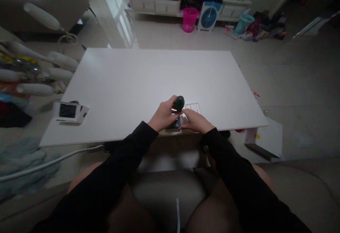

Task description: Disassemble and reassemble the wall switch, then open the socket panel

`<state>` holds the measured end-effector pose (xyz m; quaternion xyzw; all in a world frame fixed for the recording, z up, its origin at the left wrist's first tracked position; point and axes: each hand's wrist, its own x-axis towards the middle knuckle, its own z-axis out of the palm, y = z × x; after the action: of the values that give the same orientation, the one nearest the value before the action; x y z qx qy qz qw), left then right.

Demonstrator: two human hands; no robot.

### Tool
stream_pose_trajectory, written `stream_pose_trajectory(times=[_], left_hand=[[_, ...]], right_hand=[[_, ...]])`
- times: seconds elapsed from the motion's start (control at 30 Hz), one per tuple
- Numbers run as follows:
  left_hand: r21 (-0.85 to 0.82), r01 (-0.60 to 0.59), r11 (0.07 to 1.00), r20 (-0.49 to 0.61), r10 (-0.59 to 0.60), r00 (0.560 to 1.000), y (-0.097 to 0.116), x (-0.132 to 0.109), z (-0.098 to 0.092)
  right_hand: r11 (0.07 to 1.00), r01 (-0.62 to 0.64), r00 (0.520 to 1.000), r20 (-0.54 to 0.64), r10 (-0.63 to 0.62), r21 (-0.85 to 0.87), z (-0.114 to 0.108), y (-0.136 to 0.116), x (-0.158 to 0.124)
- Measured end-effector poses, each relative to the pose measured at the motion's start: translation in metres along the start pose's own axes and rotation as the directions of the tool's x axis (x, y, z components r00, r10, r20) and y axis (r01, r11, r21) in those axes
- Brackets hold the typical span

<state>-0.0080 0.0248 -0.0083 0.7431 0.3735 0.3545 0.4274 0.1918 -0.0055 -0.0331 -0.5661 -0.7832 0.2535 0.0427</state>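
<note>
My left hand (166, 113) is closed around a tool with a dark green, rounded handle (180, 102). The handle's end points up towards me, and its lower part is hidden by my fingers. Close beside it, my right hand (196, 120) has its thumb and fingers curled on the edge of a small device with a black panel (174, 123), at the table's near edge. Both hands partly cover this device. Just beyond my right hand lies a thin white frame (193, 107), flat on the white table (148, 75).
Another white device with a black screen (68, 111) rests at the table's left edge. White lamp-like arms (62, 60) stand beyond that edge. On the floor to the right is a white box (267, 137). A pink basket (189, 19) and a blue fan (209, 15) stand by the far cabinet.
</note>
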Motion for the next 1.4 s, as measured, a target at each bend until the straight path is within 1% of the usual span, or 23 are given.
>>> stream_pose_trajectory(times=[0.07,0.13,0.3,0.4,0.5,0.57,0.67,0.73,0.83,0.9,0.97,1.03,1.13,1.2,1.3,1.4], left_hand=[[-0.016,0.008,1.000,0.021,-0.008,1.000,0.002,0.000,-0.002],[-0.036,0.022,0.999,0.053,-0.020,0.998,0.005,-0.001,-0.003],[-0.079,0.054,0.995,0.102,-0.046,0.994,0.010,-0.003,-0.003],[-0.042,0.059,0.997,0.076,-0.056,0.996,0.010,-0.002,-0.002],[0.004,0.032,0.999,0.054,-0.032,0.998,0.009,0.000,-0.002],[-0.002,0.018,1.000,0.030,-0.018,0.999,0.007,0.001,-0.003],[-0.033,0.027,0.999,-0.019,-0.027,0.999,0.005,0.002,-0.004],[-0.067,0.044,0.997,-0.022,-0.045,0.999,0.003,0.003,-0.006],[-0.141,0.066,0.988,0.019,-0.064,0.998,0.002,0.004,-0.010],[-0.171,0.065,0.983,0.060,-0.056,0.997,0.004,0.003,-0.012],[-0.165,0.053,0.985,0.089,-0.039,0.995,0.007,0.001,-0.012],[-0.154,0.048,0.987,0.096,-0.033,0.995,0.011,-0.001,-0.010],[-0.129,0.045,0.991,0.060,-0.037,0.997,0.015,-0.002,-0.006],[-0.096,0.014,0.995,0.034,-0.010,0.999,0.015,-0.001,-0.003],[-0.091,-0.041,0.995,-0.002,0.041,0.999,0.011,0.002,-0.001],[-0.123,-0.025,0.992,-0.047,0.020,0.999,0.005,0.003,-0.001]], right_hand=[[0.999,-0.021,0.999,0.047,0.023,-0.044,0.007,-0.009,0.003],[0.995,-0.041,0.996,0.072,0.047,-0.091,0.009,-0.016,0.005],[0.987,-0.064,0.995,0.069,0.075,-0.144,0.009,-0.019,0.004],[0.984,-0.087,0.994,0.056,0.097,-0.156,0.011,-0.020,0.004],[0.980,-0.093,0.993,0.055,0.104,-0.177,0.013,-0.019,0.005],[0.978,-0.097,0.992,0.056,0.109,-0.187,0.013,-0.019,0.005],[0.978,-0.094,0.993,0.056,0.106,-0.184,0.012,-0.020,0.005],[0.977,-0.095,0.992,0.060,0.108,-0.189,0.011,-0.022,0.005],[0.968,-0.110,0.989,0.070,0.128,-0.225,0.008,-0.027,0.003],[0.963,-0.119,0.988,0.070,0.140,-0.244,0.006,-0.030,0.003],[0.961,-0.123,0.987,0.068,0.144,-0.250,0.005,-0.031,0.002],[0.961,-0.125,0.987,0.064,0.145,-0.247,0.006,-0.031,0.003],[0.961,-0.152,0.985,0.048,0.168,-0.231,0.008,-0.030,0.003],[0.959,-0.169,0.982,0.044,0.184,-0.229,0.009,-0.030,0.004],[0.956,-0.163,0.981,0.062,0.183,-0.245,0.009,-0.030,0.004],[0.954,-0.154,0.981,0.072,0.178,-0.256,0.009,-0.031,0.004]])
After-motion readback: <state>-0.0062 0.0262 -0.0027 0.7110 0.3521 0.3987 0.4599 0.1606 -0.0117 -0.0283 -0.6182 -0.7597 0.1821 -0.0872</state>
